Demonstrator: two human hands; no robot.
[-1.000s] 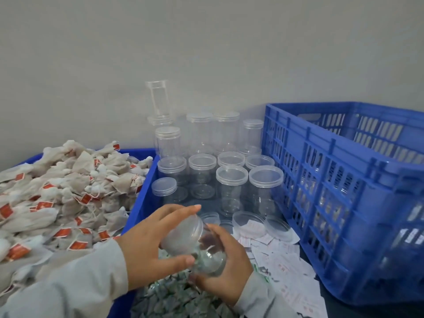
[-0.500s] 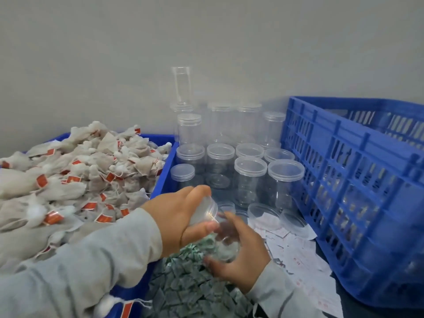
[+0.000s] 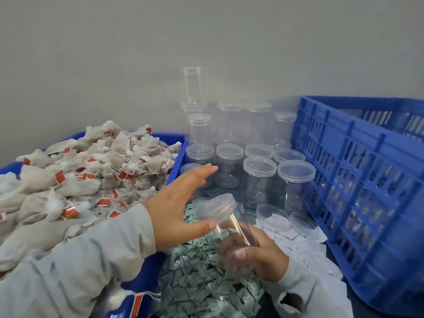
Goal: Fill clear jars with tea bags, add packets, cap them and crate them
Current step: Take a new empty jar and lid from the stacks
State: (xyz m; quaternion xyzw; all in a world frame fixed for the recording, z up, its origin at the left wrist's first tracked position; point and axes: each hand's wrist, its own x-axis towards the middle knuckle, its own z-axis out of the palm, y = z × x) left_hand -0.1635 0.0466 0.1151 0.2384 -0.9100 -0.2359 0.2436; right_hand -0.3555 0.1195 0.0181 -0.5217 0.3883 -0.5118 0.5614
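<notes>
1. The clear jar (image 3: 226,222) is low in the middle of the scene, tilted with its capped end up and to the left, above the heap of green packets (image 3: 202,278). It looks empty, though glare on the plastic makes that hard to be sure of.
2. The right hand (image 3: 254,255) grips the jar's lower body, fingers curled round it from below; that grip steadies the jar so the other hand can work at the lid (image 3: 216,206).
3. The left hand (image 3: 181,205) is spread open, fingers straight, its thumb just touching the jar below the lid and its fingertips reaching toward the standing jars (image 3: 259,175). It grips nothing.
4. To the left, a blue bin (image 3: 177,154) is heaped with tea bags (image 3: 87,177), near enough for the left hand to scoop from.
5. Behind the hands, rows of capped empty jars stand against the wall, some stacked; a loose lid (image 3: 273,215) lies in front of them on white paper slips (image 3: 305,253).
6. On the right, the blue crate (image 3: 358,180) sits just beside the jars, placed, I'd judge, so finished ones can go straight in.
7. I'd say the filling of this jar has not begun.
</notes>
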